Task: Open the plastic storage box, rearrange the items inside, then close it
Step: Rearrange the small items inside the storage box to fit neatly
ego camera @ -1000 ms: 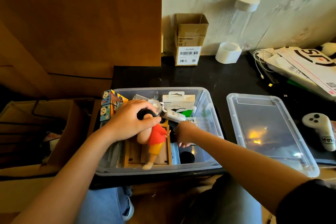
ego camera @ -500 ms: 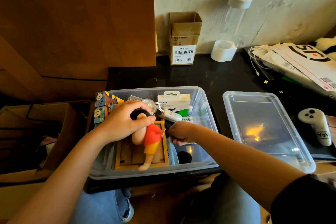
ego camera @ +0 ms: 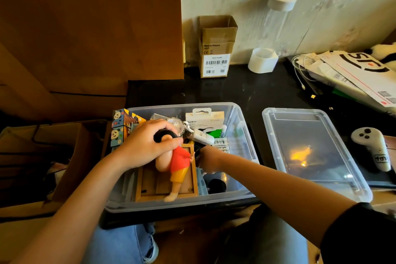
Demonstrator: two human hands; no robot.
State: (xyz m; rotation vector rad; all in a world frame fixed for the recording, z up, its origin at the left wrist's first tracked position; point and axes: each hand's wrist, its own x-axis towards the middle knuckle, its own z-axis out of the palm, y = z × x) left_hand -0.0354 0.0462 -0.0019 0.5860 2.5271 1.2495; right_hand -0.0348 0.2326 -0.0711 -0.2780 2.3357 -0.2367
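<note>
Storage box (ego camera: 242, 126) sits open at the worktop's near edge; your left hand (ego camera: 145, 148) grips the figurine (ego camera: 180, 163), right hand (ego camera: 206, 157) grip indiscernible, lid (ego camera: 276, 156) alongside.

Both forearms are bare from the wrist up. The left hand (ego camera: 147, 146) and the right hand (ego camera: 209, 157) wear no rings, watch or gloves. A black sleeve (ego camera: 360, 233) covers the right upper arm, ending near the elbow. Light blue denim jeans (ego camera: 120, 244) cover the legs. A shoe (ego camera: 152, 251) with a pale sole shows at the jeans' hem.
</note>
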